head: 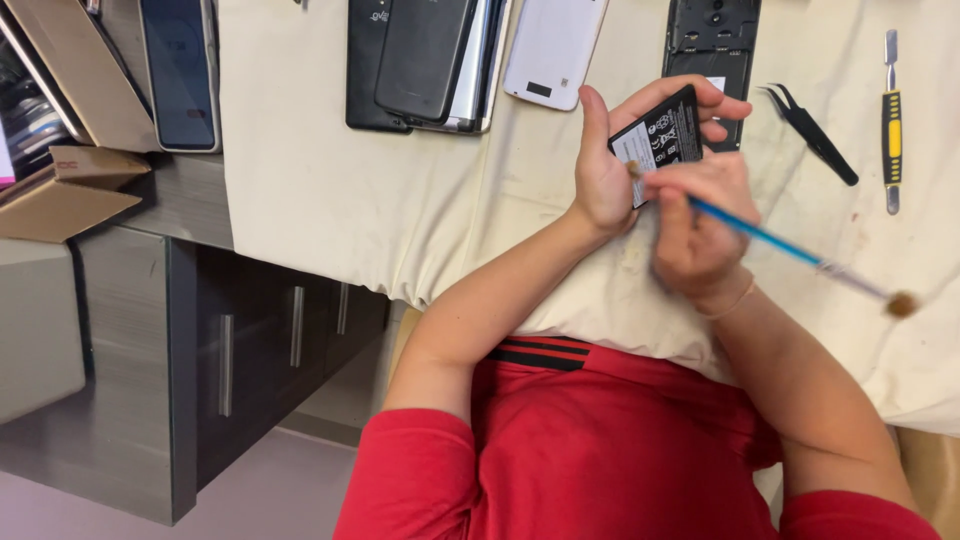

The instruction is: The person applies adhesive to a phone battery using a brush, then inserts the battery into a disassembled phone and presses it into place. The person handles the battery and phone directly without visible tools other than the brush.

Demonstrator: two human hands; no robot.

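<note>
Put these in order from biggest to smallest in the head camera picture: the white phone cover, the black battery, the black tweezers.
1. White phone cover, though the top edge crops it.
2. Black battery, partly hidden by the left hand.
3. Black tweezers, long but thin.

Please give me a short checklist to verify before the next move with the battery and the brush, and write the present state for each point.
1. Left hand grips the black battery firmly, thumb on one edge and fingers on the other: ok.
2. Right hand holds the blue brush by its handle: ok, though this hand is blurred.
3. Brush end meets the battery at its lower left edge: cannot tell exactly, blur hides the contact.
4. Open phone body lies on the cloth behind the hands, within easy reach: ok.
5. Black tweezers and yellow-handled tool lie apart from both hands: ok.
6. Battery contacts clean: cannot tell.
</note>
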